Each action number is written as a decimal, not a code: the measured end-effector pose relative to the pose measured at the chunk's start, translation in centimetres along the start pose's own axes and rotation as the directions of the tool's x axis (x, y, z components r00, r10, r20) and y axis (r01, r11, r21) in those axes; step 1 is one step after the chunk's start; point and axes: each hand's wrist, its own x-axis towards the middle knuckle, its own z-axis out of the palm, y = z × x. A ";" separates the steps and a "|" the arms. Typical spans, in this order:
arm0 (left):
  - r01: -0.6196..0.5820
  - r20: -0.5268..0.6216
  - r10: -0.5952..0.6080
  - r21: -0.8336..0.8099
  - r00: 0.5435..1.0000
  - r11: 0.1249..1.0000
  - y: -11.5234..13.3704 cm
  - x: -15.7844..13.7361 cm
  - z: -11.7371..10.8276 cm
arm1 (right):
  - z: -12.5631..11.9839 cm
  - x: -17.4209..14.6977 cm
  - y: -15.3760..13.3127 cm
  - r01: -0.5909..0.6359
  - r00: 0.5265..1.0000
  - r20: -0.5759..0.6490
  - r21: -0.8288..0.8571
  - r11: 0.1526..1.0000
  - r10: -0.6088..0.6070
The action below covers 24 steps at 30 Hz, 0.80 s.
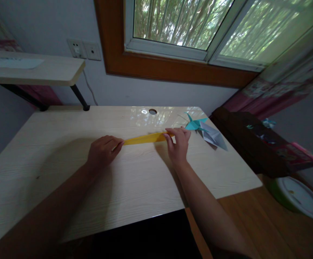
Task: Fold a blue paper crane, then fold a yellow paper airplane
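A long, narrow piece of folded yellow paper [145, 139] stretches between my two hands, above the pale desk. My left hand [104, 151] pinches its left end between thumb and fingers. Near the other end, my right hand [178, 144] grips the paper, thumb below and fingers over the top, hiding that tip. Just beyond my right hand lie a teal folded-paper figure [195, 124] with pointed tips and a grey-white folded-paper piece [213, 135]. These two touch or overlap.
The desk [142, 180] has a round cable hole [152, 112] at the back. A raised shelf [56, 70] with a paper sheet [13, 63] stands at left. Right of the desk are a dark wooden cabinet [242, 136] and a round green-and-white container [302, 198] on the floor.
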 end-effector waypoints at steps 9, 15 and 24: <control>-0.023 -0.010 0.023 0.015 1.000 1.000 -0.1 0.1 -0.1 | -0.4 0.1 -1.1 0.099 0.994 0.018 0.173 0.980 -0.104; -0.056 -0.005 0.056 0.004 0.998 0.998 -0.1 0.2 -0.1 | -0.4 0.1 -2.3 0.173 0.982 0.031 0.244 0.954 -0.186; -0.152 -0.018 0.154 0.066 0.988 0.986 -0.1 0.4 -0.6 | -0.1 -0.1 -1.7 0.220 0.967 0.101 0.144 0.965 -0.235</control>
